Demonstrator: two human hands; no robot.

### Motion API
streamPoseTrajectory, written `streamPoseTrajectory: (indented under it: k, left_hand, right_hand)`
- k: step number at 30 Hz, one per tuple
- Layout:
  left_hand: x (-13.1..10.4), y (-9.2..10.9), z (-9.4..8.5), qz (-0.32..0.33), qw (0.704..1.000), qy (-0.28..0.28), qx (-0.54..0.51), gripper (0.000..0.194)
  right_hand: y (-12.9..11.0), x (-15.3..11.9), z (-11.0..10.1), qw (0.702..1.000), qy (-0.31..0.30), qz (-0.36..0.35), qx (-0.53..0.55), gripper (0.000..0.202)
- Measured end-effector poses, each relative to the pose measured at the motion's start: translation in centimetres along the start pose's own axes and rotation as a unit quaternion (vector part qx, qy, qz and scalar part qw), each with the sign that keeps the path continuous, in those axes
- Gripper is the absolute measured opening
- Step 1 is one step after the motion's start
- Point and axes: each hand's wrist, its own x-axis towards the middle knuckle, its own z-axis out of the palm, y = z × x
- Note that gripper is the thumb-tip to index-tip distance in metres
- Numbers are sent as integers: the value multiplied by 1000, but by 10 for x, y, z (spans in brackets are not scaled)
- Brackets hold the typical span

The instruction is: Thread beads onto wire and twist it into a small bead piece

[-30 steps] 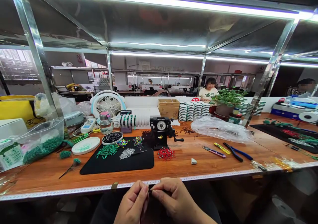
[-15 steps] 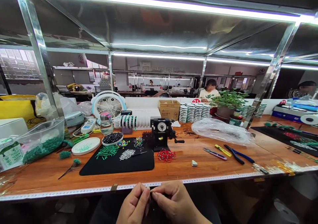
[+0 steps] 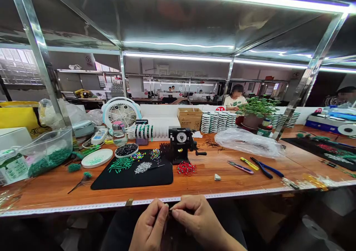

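Fan (image 3: 120,113), pliers (image 3: 266,168), bead mat (image 3: 133,174)

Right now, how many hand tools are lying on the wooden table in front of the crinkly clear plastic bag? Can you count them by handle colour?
Pink-handled metal snips: 1
Yellow-handled slim tool: 1
Blue-handled dark pliers: 1
Total: 3
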Motion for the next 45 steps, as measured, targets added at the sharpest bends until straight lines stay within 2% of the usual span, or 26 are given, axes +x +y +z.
streamPoseTrajectory:
  k: [6,12,21,27,37,45]
  left_hand:
    - [0,5,1,0,1000,-8,16,36]
    - [1,1,0,-14,998,3,-53,33]
    - [1,-1,1,-6,1000,-9,-13,35]
    - [2,3,2,-30,997,16,-70,36]
    - [0,7,3,-23,996,24,-78,33]
    - [0,4,4,-1,1000,2,-13,36]
  right_hand:
    - [3,2,0,999,-20,24,31,23]
    - [-2,2,-2,999,-29,7,21,30]
    - [1,2,1,1000,6,20,1,31]
    - [-1,2,0,1000,-3,-4,11,31]
    - [2,3,-2,997,-9,44,68,32]
    - [-2,5,-6,994,-30,64,88,35]
